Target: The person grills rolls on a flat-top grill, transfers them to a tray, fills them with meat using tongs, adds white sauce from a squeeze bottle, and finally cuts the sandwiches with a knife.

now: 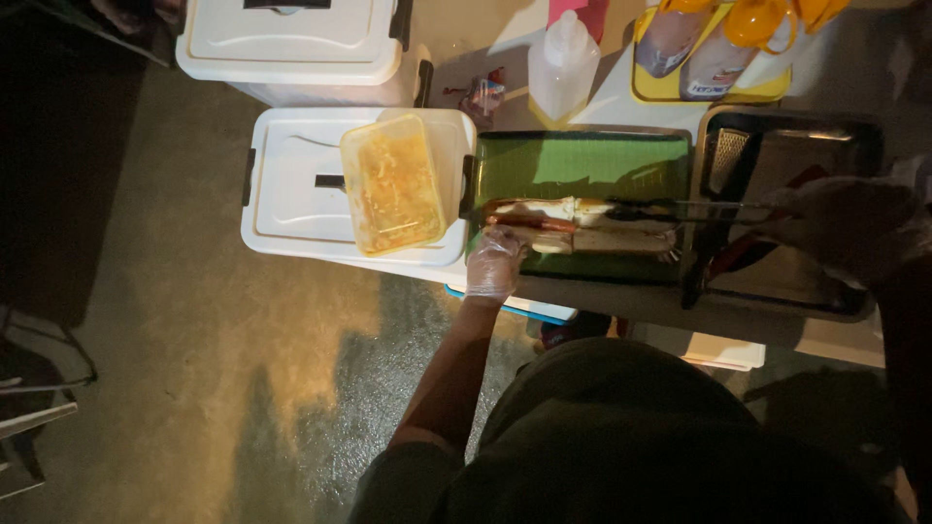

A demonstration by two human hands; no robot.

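Looking down from my head, I have my left hand (495, 262), in a thin clear glove, closed on the near end of a long split bun (582, 225) that lies on a green banana leaf (582, 165) in a dark tray (476, 209). My right hand (845, 228), gloved too, is clamped round the handle of metal tongs (709, 206), whose tips reach along the top of the bun; whether they pinch anything there is too dark to tell. As I judge it, doing this well means keeping the bun pinned flat on the leaf so it does not roll, and working the tongs level along its length rather than stabbing down. My left arm stretches forward, wrist bent over the tray's edge; my right comes in from the side over a steel pan (786, 281). A tub of yellow food (393, 184) sits on a white lidded box (291, 194) just left of the tray, with squeeze bottles (563, 63) beyond
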